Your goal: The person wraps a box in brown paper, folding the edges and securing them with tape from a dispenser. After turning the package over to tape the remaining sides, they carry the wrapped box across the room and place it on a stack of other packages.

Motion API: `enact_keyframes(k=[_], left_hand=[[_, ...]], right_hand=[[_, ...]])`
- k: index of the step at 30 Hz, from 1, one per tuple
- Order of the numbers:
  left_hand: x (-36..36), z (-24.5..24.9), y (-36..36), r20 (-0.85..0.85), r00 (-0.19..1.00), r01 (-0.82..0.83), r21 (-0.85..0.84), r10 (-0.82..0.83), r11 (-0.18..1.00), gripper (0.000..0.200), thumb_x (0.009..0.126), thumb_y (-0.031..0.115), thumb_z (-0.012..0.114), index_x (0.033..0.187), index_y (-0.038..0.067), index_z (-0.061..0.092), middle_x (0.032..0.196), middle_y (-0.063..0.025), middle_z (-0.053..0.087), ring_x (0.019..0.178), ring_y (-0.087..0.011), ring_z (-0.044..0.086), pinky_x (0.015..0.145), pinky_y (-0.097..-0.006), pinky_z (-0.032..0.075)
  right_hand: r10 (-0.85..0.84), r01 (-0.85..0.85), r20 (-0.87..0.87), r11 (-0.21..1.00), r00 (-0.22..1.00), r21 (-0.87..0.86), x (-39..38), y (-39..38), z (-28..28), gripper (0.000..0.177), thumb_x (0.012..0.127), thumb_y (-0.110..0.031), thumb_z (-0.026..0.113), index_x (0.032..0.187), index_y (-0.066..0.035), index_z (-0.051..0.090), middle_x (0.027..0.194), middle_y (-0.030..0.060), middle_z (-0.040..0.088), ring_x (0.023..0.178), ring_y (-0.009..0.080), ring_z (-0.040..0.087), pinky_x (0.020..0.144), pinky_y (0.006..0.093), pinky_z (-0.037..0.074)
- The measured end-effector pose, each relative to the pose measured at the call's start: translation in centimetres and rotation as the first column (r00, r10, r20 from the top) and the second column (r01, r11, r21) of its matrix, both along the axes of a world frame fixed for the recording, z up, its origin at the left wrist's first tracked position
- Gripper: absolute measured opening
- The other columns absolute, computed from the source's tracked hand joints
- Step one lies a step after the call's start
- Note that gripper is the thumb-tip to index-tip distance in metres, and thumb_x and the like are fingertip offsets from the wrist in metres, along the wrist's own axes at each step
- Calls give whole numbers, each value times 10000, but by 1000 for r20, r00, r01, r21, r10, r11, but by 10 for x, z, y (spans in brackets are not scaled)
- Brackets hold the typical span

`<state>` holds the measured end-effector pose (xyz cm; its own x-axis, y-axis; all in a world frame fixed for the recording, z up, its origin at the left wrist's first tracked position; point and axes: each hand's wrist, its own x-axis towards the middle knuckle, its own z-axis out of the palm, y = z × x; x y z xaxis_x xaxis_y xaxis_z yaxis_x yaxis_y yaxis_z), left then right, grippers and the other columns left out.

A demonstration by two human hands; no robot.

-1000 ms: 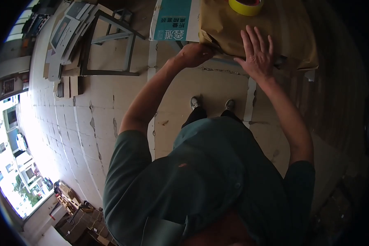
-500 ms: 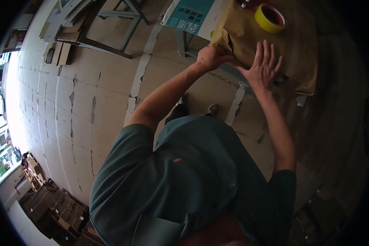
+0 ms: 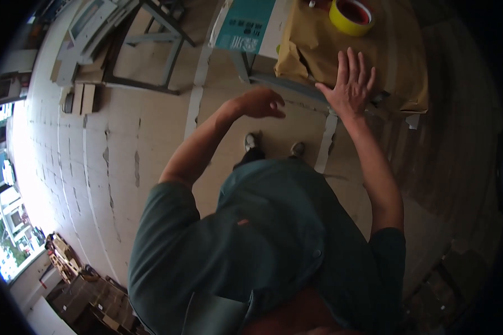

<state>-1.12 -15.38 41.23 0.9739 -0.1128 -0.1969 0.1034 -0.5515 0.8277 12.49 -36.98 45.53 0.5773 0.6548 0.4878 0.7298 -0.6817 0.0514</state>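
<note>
My right hand [image 3: 350, 89] lies flat with spread fingers on a brown paper wrapping [image 3: 397, 56], close to its near edge. The paper covers something on the table, and what is underneath is hidden. A roll of yellow tape [image 3: 346, 25] rests on the paper just beyond my right fingertips. My left hand [image 3: 260, 103] is in the air over the floor, apart from the paper, its fingers loosely curved and nothing visible in them. Left of my right hand, a crumpled paper corner [image 3: 289, 66] sticks out at the table's edge.
Beside the paper lies a teal and white printed box [image 3: 243, 25]. A grey metal frame [image 3: 176, 64] and stacked flat boards [image 3: 89, 42] stand at the upper left. Brown cartons [image 3: 89, 301] are at the lower left, near a bright opening [image 3: 11, 212].
My left hand has let go of the paper corner and moved back and down from it. My right hand stays spread on the paper. The view has shifted slightly.
</note>
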Motion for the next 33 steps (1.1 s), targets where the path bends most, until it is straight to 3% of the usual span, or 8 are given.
enact_keyframes(k=[4, 8, 13, 17, 19, 21, 32, 33], left_hand=[[49, 112, 26, 280, 957, -13, -224, 78, 974, 308, 805, 304, 740, 988, 58, 706, 873, -102, 708, 819, -227, 688, 737, -338, 533], [151, 188, 34, 736, 675, -453, 348, 60, 821, 431, 814, 436, 713, 1040, 69, 693, 949, -92, 709, 877, -181, 694, 745, -336, 541], [249, 189, -1, 67, 991, -133, 647, 117, 751, 662, 757, 594, 695, 1141, 58, 643, 1167, -142, 658, 1169, -204, 583, 1035, -352, 398], [257, 190, -13, -46, 992, -36, 783, 115, 620, 429, 849, 484, 635, 991, 83, 689, 941, -94, 707, 834, -175, 701, 694, -314, 543], [251, 197, 8, 78, 997, -30, 504, -10, 863, 332, 899, 382, 597, 996, 80, 696, 930, -95, 707, 854, -170, 689, 717, -313, 544], [228, 169, 44, 487, 865, 343, -406, -116, 847, 273, 923, 279, 593, 1044, 52, 685, 938, -93, 703, 890, -164, 671, 768, -318, 541], [147, 149, 6, 523, 843, 109, -393, 125, 913, 398, 770, 122, 769, 1140, 36, 649, 1042, -93, 697, 941, -173, 670, 819, -284, 536], [147, 129, 3, 606, 794, 163, -155, -37, 974, 419, 771, 125, 758, 1166, 48, 644, 1059, -85, 693, 960, -189, 665, 849, -294, 524]], right_hand=[[-10, 11, -14, 999, 1000, 46, 7, 4, 5, 1045, 581, -471, 845, 1431, -127, 344, 1506, 83, 310, 1389, 290, 296, 1106, 572, 215], [13, -9, -52, 998, 999, 63, 12, 5, 6, 1065, 573, -450, 852, 1443, -131, 328, 1514, 103, 294, 1395, 294, 283, 1109, 573, 212], [-16, 21, -44, 995, 999, 99, 0, 0, 6, 1125, 541, -449, 866, 1463, -142, 297, 1512, 122, 289, 1395, 303, 279, 1112, 572, 214], [-84, 88, -38, 988, 996, 124, -5, 4, 8, 1169, 513, -449, 877, 1470, -139, 282, 1510, 126, 294, 1396, 305, 276, 1115, 563, 216], [-132, 138, -53, 981, 990, 133, -7, 3, 8, 1183, 503, -449, 881, 1472, -136, 278, 1508, 126, 297, 1397, 305, 275, 1116, 559, 217], [-136, 148, -104, 981, 985, 123, -4, 3, 6, 1145, 515, -458, 871, 1454, -121, 310, 1505, 122, 304, 1396, 305, 277, 1122, 552, 212], [-145, 160, -136, 981, 980, 107, -3, 3, 6, 1089, 519, -469, 864, 1404, -61, 377, 1491, 113, 336, 1397, 295, 286, 1131, 539, 198], [-150, 165, -141, 981, 979, 104, -2, 4, 6, 1070, 525, -466, 863, 1397, -64, 392, 1486, 112, 344, 1395, 300, 286, 1130, 544, 197]])
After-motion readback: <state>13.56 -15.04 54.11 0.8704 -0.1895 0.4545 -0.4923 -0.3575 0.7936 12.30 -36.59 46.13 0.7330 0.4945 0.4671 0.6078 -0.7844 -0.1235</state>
